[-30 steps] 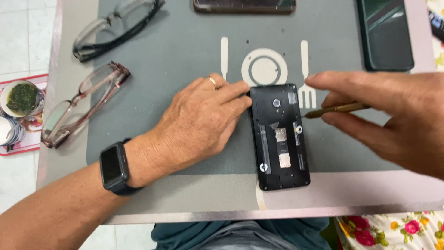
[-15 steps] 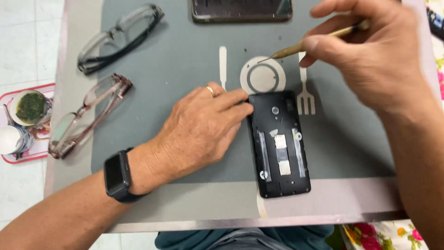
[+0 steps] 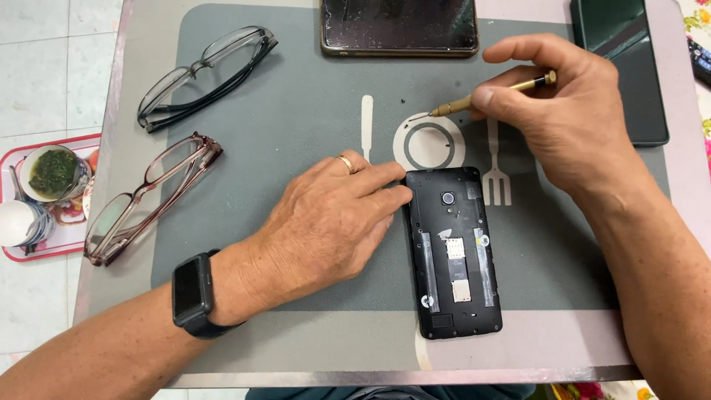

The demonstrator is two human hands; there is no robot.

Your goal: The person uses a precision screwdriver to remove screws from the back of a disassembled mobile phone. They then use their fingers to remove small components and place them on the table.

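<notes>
A black smartphone [image 3: 453,252] with its back cover off lies flat on a grey placemat [image 3: 296,118], long side running near to far, just right of the mat's middle. Its exposed plastic frame is matte, with a round camera lens near the far end, two small metallic card slots in the centre and pale strips down both long sides.

The left hand [image 3: 333,222] rests palm-down on the mat, fingers loosely spread, holding nothing; its fingertips touch the far-left corner of the phone. A gold ring sits on one finger, and a black square smartwatch [image 3: 194,292] wraps the wrist.

The right hand [image 3: 559,118] hovers beyond the phone, thumb and fingers pinched around a slim brass-coloured precision screwdriver [image 3: 489,96]. The tool lies almost level, its thin dark tip pointing left, just above the white plate ring printed on the mat. A few tiny dark specks, perhaps screws, lie on the mat by the tip.

At the far edge lies a dark, glossy phone back panel [image 3: 400,26], speckled with dust. A dark green phone [image 3: 626,52] sits at the far right. Two pairs of glasses lie left: black-framed glasses [image 3: 204,74] farther, translucent brown-framed glasses [image 3: 148,200] nearer. Off the table, far left, a red-rimmed tray [image 3: 22,252] holds a cup of green leaves.
</notes>
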